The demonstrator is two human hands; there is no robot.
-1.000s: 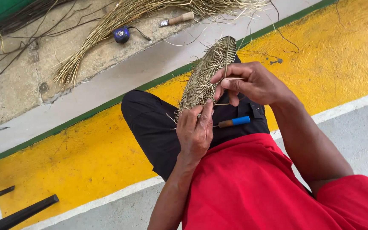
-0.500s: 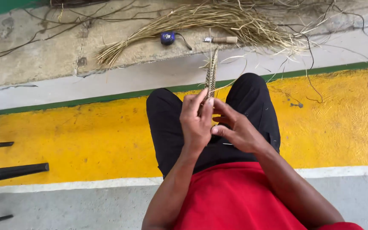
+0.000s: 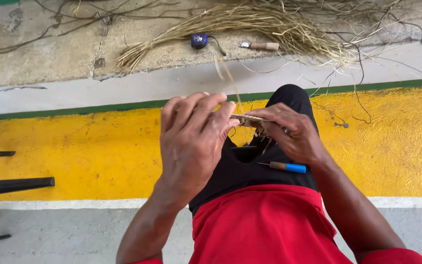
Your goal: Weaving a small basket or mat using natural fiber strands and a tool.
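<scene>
Across the top of the frame I saw the loose pile of dry straw on the concrete, with a small blue tape measure and a wooden-handled knife beside it. At centre, my left hand and right hand both closed their fingers on the woven straw piece. Seen edge-on, its long axis ran left to right between them, right hand nearer its frayed end, above a blue-handled awl on my lap.
</scene>
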